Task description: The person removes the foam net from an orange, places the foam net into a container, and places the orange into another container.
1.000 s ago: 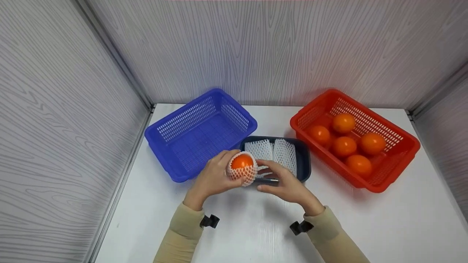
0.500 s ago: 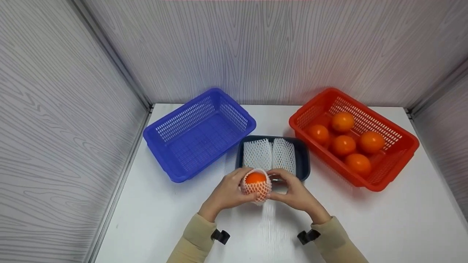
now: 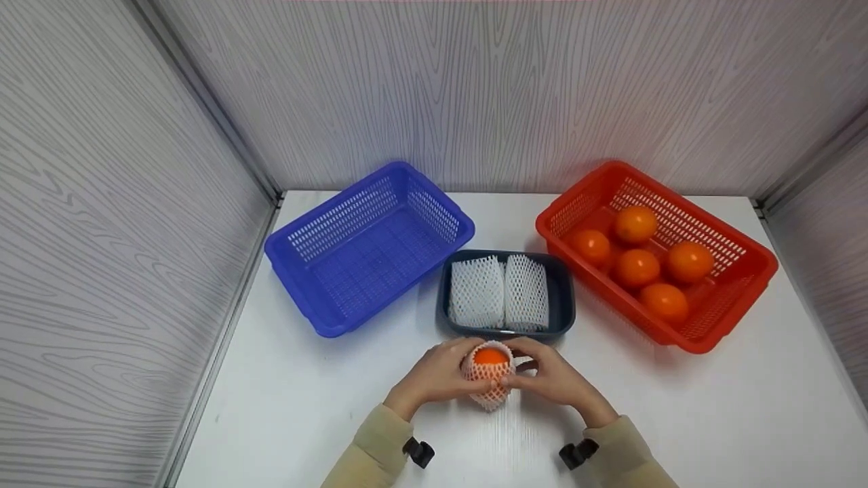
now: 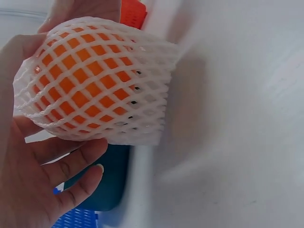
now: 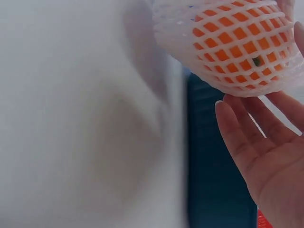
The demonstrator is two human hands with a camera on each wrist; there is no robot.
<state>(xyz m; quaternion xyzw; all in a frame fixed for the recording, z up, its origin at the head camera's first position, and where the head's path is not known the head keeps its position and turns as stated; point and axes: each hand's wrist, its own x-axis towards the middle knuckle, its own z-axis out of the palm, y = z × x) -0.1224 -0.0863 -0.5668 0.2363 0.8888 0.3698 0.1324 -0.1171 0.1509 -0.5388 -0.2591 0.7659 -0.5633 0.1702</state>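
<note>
An orange (image 3: 490, 356) sits inside a white foam net sleeve (image 3: 489, 398), held above the white table in front of the dark tray. My left hand (image 3: 437, 375) grips it from the left, thumb in front and fingers behind. From the other side my right hand (image 3: 555, 377) holds the sleeve between thumb and fingertips. The left wrist view shows the netted orange (image 4: 78, 83) filling the sleeve's wider part, with the slack end of the net (image 4: 154, 90) pointing away from the palm. In the right wrist view, fingers (image 5: 237, 133) touch the netted underside.
Behind the hands stands a dark blue tray (image 3: 561, 298) holding flat white foam nets (image 3: 478, 291). A blue basket (image 3: 369, 247) is at the back left. At the back right, a red basket (image 3: 732, 298) contains several oranges (image 3: 636, 268). Walls border the table's back and sides.
Both hands have brought the netted orange toward the body and a little right, away from the tray's edge. My right hand, apart from it at first, now holds it too.
</note>
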